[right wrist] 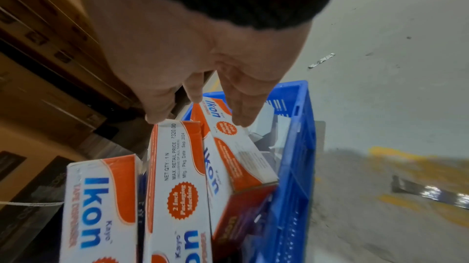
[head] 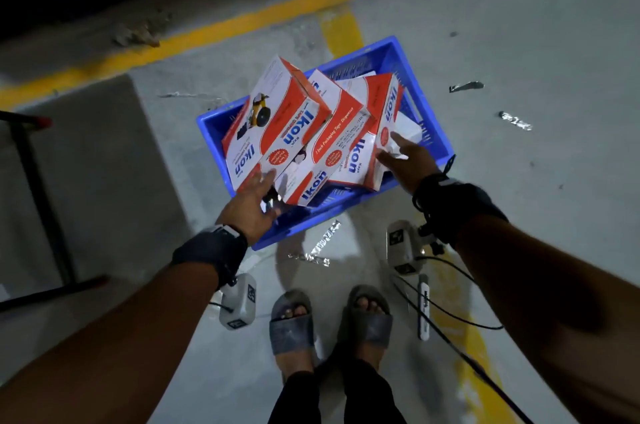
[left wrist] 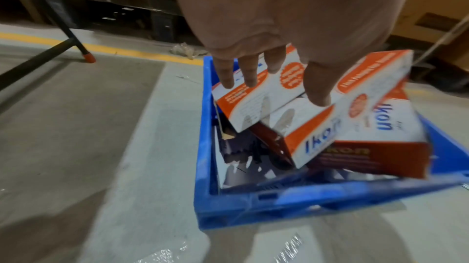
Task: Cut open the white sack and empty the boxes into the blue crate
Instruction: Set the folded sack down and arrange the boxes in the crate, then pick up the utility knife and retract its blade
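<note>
A warehouse floor. Painted yellow lane lines (head: 242,20) cross grey concrete beyond both hands (stacked brown cardboard cartons (right wrist: 38,66) stand further off).

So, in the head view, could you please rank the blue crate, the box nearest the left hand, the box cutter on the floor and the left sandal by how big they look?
1. Blue crate
2. Box
3. Left sandal
4. Box cutter, slimmer, though about as long as the sandal.

black wrist straps (head: 221,250), grey slide sandals (head: 292,323)
</note>
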